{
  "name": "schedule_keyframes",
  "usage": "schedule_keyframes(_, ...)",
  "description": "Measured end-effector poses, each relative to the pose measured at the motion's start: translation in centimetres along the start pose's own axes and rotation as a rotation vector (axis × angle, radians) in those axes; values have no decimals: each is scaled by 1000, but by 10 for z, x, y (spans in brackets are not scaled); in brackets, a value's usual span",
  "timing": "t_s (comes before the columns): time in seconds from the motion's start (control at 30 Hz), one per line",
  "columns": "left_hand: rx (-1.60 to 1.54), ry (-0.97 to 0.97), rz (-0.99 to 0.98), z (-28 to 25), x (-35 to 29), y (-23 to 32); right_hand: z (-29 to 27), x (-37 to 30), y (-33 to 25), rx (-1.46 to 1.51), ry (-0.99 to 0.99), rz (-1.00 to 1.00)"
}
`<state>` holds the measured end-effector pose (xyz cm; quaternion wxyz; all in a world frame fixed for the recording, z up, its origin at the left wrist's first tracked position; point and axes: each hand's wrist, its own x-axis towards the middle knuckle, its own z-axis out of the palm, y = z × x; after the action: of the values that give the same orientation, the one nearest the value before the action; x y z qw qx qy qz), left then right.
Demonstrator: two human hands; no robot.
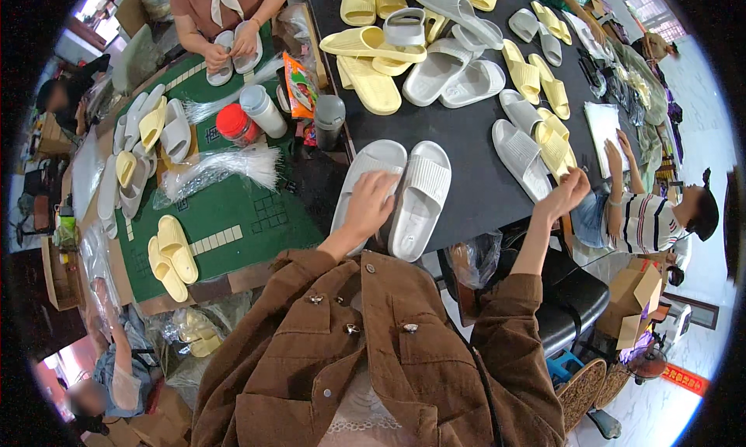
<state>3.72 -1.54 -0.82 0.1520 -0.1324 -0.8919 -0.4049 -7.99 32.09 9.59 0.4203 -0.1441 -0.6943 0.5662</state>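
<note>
A pair of light grey slide slippers stands at the table edge in front of me. My left hand (368, 206) lies over the left grey slipper (385, 153), fingers bent at its ribbed strap. Beside it, the right grey slipper (422, 198) is untouched. My right hand (567, 192) is raised to the right, fingertips pinched together; whatever is between them is too small to make out. Closest to those fingertips is a yellow slipper (555, 140), with a grey slipper (521, 158) alongside it.
Piled yellow and grey slippers (443, 70) cover the black table's far part. A green mat (221, 253) on the left holds more slippers, clear plastic ties (225, 171), a red-lidded jar (235, 125) and a grey tumbler (329, 121). Co-workers sit around; a black chair (571, 299) is right.
</note>
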Motion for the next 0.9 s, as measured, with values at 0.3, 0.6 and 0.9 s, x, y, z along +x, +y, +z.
schedule_keyframes(0.3,34,-108,-134,-25,-41,21,-68,43,66,-714,170,-356)
schedule_keyframes(0.6,155,-468,-175,10,-43,26,-43,40,214,-792,-546,71)
schedule_keyframes(0.9,334,-242,-208,54,-13,20,-1,-28,151,-833,-907,174)
